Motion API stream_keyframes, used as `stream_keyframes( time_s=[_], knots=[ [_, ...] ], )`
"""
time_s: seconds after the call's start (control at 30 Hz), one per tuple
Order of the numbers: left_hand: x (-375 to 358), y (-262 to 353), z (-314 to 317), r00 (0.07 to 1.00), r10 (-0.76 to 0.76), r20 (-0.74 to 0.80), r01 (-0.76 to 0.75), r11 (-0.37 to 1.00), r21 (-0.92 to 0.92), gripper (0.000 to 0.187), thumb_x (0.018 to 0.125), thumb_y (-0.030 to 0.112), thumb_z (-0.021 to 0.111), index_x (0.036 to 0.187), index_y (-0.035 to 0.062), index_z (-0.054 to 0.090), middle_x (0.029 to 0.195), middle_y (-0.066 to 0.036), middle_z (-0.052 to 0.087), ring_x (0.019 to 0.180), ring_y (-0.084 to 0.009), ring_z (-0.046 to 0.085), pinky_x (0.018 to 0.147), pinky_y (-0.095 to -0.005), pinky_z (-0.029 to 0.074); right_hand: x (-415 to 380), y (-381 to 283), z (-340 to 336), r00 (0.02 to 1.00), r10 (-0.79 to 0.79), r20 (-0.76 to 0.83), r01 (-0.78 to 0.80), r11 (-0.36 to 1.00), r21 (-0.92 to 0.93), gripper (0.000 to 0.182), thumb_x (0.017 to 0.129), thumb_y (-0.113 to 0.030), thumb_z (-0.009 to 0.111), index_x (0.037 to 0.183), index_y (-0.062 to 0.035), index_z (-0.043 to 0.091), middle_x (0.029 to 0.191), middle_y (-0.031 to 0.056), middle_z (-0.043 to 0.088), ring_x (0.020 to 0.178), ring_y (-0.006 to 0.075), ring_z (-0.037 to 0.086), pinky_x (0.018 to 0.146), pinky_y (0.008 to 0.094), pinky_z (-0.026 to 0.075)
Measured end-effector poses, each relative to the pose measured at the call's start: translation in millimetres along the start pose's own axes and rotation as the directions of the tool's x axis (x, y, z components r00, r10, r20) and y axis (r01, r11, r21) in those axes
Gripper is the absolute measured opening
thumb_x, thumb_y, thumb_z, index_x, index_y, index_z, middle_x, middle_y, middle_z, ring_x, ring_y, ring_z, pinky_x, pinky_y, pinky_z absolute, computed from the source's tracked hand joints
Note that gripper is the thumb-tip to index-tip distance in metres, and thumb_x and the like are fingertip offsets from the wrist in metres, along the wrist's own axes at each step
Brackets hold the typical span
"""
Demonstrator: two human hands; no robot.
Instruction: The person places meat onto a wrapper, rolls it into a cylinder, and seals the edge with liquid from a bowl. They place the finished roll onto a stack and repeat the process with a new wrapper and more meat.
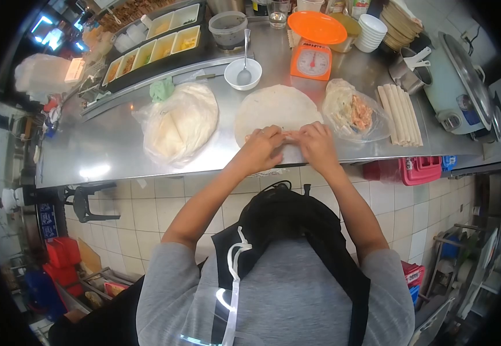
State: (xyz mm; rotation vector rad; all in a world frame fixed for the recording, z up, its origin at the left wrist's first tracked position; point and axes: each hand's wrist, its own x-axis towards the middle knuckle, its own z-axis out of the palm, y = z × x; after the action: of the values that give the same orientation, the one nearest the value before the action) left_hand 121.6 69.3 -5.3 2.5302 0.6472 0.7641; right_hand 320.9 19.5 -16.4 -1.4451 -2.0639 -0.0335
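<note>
A round, thin pale wrapper (276, 106) lies flat on the steel counter. Near its front edge runs a short strip of pinkish meat filling (290, 136), seen between my two hands. My left hand (264, 147) has its fingers curled down at the strip's left end. At the right end, the fingers of my right hand (318, 146) are bent and pressed onto it. My fingers hide both ends of the filling. Right of the wrapper, a plastic bag (343, 109) holds more of the filling (360, 112). Several rolled wrappers (399, 115) lie side by side farther right.
A stack of wrappers in plastic (181, 124) lies left. Behind are a white bowl (243, 74) with a spoon (246, 52), an orange scale (311, 60) and a black tray of containers (152, 49). A large cooker (458, 86) stands right. The counter's front edge is close.
</note>
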Motion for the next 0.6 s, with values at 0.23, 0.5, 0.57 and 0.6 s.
stream_keyframes(
  time_s=[0.23, 0.5, 0.57, 0.6],
  knots=[
    [-56.5, -14.1, 24.7, 0.995, -0.083, -0.057, 0.094, 0.967, 0.235, 0.019, 0.077, 0.006, 0.059, 0.096, 0.0059, 0.058, 0.094, -0.008, 0.063, 0.085, -0.0286, 0.06, 0.086, -0.0402, 0.042, -30.2, 3.0, -2.3, 0.997, -0.069, -0.028, 0.069, 0.998, 0.008, 0.016, 0.073, -0.003, 0.057, 0.086, -0.0092, 0.065, 0.082, 0.0036, 0.061, 0.088, 0.0216, 0.057, 0.086, 0.0417, 0.037],
    [-33.2, -12.9, 12.8, 0.998, 0.031, -0.063, -0.006, 0.93, 0.369, 0.014, 0.074, 0.006, 0.056, 0.086, 0.0074, 0.061, 0.098, -0.006, 0.061, 0.093, -0.0229, 0.058, 0.087, -0.0389, 0.04, -16.1, 5.3, 5.4, 1.0, 0.007, -0.019, -0.009, 0.996, -0.086, 0.026, 0.075, -0.001, 0.055, 0.098, -0.009, 0.063, 0.089, 0.0052, 0.061, 0.093, 0.0222, 0.056, 0.091, 0.0434, 0.034],
    [-16.9, -30.9, 13.0, 0.998, -0.036, 0.049, 0.016, 0.934, 0.358, 0.016, 0.074, 0.005, 0.056, 0.088, 0.008, 0.062, 0.099, -0.006, 0.061, 0.094, -0.0223, 0.058, 0.088, -0.0385, 0.039, 5.0, 11.6, 18.7, 0.997, 0.051, -0.051, -0.057, 0.991, -0.118, 0.026, 0.075, -0.002, 0.055, 0.099, -0.0088, 0.063, 0.092, 0.0057, 0.061, 0.094, 0.0229, 0.055, 0.091, 0.0432, 0.035],
    [-8.5, -39.3, 12.4, 0.981, -0.103, 0.162, 0.042, 0.938, 0.344, 0.017, 0.074, 0.005, 0.056, 0.089, 0.0085, 0.063, 0.099, -0.006, 0.061, 0.096, -0.0218, 0.058, 0.089, -0.0381, 0.038, 9.9, 13.2, 24.2, 0.992, 0.095, -0.079, -0.106, 0.983, -0.149, 0.027, 0.076, -0.002, 0.055, 0.101, -0.0086, 0.062, 0.094, 0.0063, 0.061, 0.095, 0.0236, 0.055, 0.091, 0.0429, 0.035]
  ],
)
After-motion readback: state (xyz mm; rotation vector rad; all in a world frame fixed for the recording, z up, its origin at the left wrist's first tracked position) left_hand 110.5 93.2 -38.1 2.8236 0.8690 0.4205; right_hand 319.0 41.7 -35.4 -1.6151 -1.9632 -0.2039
